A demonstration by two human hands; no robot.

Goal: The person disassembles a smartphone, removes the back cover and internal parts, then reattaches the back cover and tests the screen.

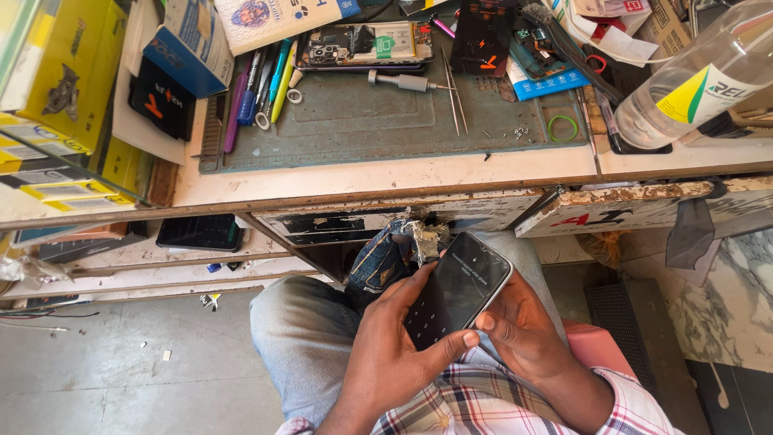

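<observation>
On the left of the white, worn workbench (386, 173), yellow cardboard boxes (60, 72) stand beside a grey-green rubber repair mat (362, 121) carrying pens and steel tweezers (456, 97). Below, over the lap, the left hand (394, 354) wraps the black glass-fronted smartphone (457, 288), thumb across its screen. The right hand (523, 330) cups its underside, fingers curled closed. At far right lies a clear plastic bottle (692, 80).
</observation>
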